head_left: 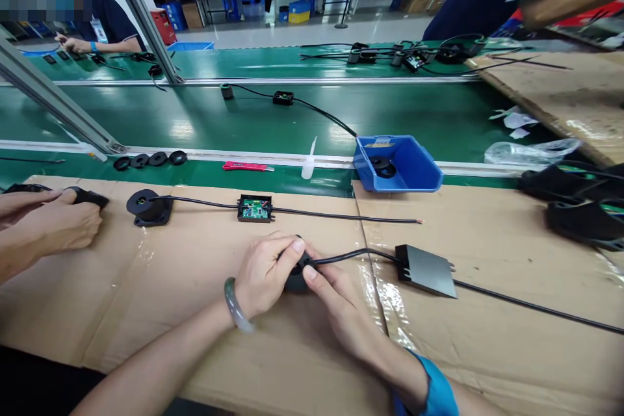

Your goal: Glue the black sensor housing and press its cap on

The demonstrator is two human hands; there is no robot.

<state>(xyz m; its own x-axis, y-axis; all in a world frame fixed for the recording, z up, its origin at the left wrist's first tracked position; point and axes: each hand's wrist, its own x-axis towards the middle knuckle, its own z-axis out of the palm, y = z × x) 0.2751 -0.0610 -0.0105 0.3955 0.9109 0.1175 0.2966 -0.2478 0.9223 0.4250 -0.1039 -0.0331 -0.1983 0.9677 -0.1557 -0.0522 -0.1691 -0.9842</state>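
Two hands meet at the centre of the cardboard-covered bench [302,364]. The left hand [266,273] cups a round black part [296,281] from the near-left side, its thumb laid across the top; the right hand [336,302] closes in from the near-right, index fingertip and thumb pressed to the rim where a black cable [351,255] leaves it. Both sets of fingers are curled tight about the part, none spread. The part lies on the bench directly under the fingertips, mostly hidden by them.

Judged from this grip, the step goes best if the left hand keeps the part flat and steady while the right works only at the cable exit, so the lead is not kinked or pulled.

Counts, largest to smallest:
- One blue bin [397,162], beyond the fingers and to the right, with a black ring inside.
- One grey flat module [426,270], just right of the fingers, on the same cable.
- One second assembly beyond the fingertips: a round black base [149,207] wired to one open box with a green circuit board [255,208].
- One white squeeze bottle [309,162].
- One red knife [246,167].
- Four black rings [150,160] in a row, far left of the fingers.

A co-worker's hand [58,221] rests at the left edge.
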